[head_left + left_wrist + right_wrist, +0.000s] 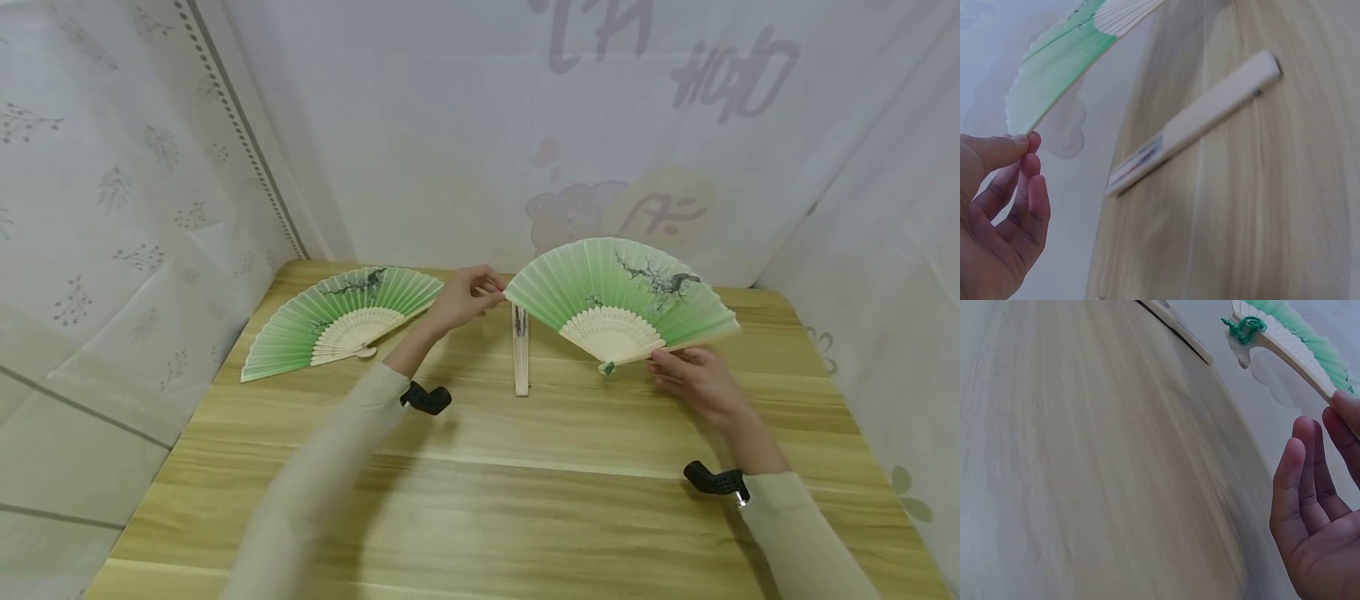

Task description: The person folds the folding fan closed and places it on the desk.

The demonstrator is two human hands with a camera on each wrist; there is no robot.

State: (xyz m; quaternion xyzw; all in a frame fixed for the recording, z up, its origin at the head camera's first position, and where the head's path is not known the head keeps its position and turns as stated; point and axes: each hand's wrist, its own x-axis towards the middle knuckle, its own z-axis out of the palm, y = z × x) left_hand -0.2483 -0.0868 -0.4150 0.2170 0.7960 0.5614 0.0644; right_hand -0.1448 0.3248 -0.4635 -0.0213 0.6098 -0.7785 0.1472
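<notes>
A spread green folding fan (555, 287), with a dark branch print and pale ribs, is held up over the back right of the table. My left hand (468, 298) pinches its left outer tip between thumb and forefinger. Along the right guard stick, the thumb and forefinger of my right hand (697, 379) grip the fan. A green cord (1246, 329) hangs at its pivot in the right wrist view. Below the held fan's left edge, a folded fan (521, 354) lies on the table, its upper end overlapped by the green one in the head view.
Another spread green fan (281, 340) lies at the back left of the wooden table (465, 508), behind my left forearm. A printed white curtain (420, 150) hangs right behind the table's back edge, with more cloth on both sides. Black wrist cameras sit on both wrists.
</notes>
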